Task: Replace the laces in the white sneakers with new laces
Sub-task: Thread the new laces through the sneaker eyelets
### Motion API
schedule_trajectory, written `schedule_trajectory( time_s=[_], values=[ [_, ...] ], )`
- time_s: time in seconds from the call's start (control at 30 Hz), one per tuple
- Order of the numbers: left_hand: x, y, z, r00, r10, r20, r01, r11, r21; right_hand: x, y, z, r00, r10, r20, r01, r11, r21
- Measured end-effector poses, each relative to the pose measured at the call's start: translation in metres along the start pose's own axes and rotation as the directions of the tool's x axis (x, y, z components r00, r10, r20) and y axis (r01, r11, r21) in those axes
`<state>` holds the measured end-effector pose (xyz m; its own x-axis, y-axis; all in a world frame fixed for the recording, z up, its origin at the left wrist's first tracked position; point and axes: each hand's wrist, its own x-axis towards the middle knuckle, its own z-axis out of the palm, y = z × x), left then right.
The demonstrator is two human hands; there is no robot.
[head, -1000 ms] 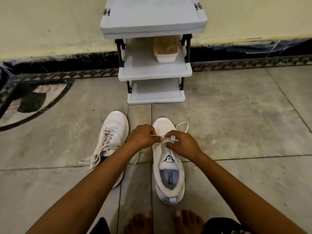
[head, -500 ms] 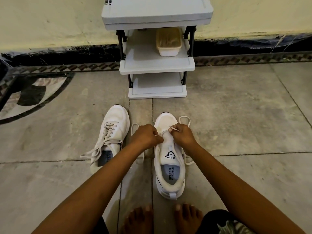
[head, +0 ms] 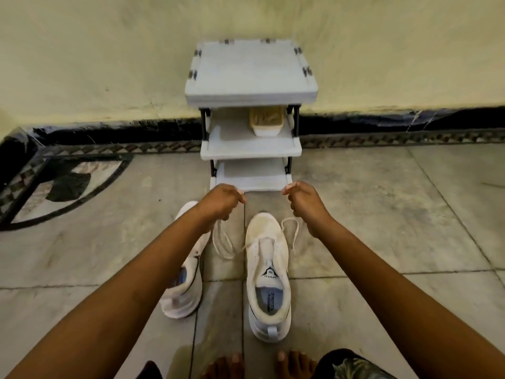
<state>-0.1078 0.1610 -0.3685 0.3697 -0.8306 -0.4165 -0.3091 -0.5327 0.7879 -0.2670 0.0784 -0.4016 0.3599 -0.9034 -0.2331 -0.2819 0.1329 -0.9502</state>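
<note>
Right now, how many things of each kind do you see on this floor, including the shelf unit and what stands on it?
White sneakers: 2
Visible lace: 1
Shelf unit: 1
Container on its middle shelf: 1
Total: 5

grey rack (head: 251, 75) (tub (head: 266, 123) inside)

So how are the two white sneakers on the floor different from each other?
The middle white sneaker sits flat in full view; the left white sneaker is half hidden behind the left forearm. The middle sneaker's white lace crosses only its front eyelets, its ends held up by the left hand and right hand; the left sneaker's lacing is hidden. Both are white with toes toward the grey shelf rack.
</note>
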Motion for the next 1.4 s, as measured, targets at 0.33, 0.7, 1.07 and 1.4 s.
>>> schedule_trajectory(
  time_s=[0.33,0.7,1.07,1.4],
  values=[
    [-0.047,0.041,-0.015,0.958,0.252,-0.138,-0.218,0.95,0.222,-0.023,-0.121,-0.051,0.934,-0.356,-0.029,0.332,0.897,-0.292],
    [-0.016,-0.056,0.067,0.988,0.066,0.141,-0.14,0.77,0.623,-0.021,0.069,0.002,0.986,0.044,0.159,0.066,0.78,-0.622],
    [0.002,-0.07,0.074,0.999,0.015,0.051,-0.046,0.746,0.665,-0.001,0.097,0.019,0.995,-0.037,0.098,0.102,0.556,-0.825],
    [-0.002,-0.074,0.082,1.0,0.004,-0.023,0.012,0.734,0.679,-0.002,0.099,0.008,0.999,0.003,-0.054,-0.046,0.567,-0.822]
  ],
)
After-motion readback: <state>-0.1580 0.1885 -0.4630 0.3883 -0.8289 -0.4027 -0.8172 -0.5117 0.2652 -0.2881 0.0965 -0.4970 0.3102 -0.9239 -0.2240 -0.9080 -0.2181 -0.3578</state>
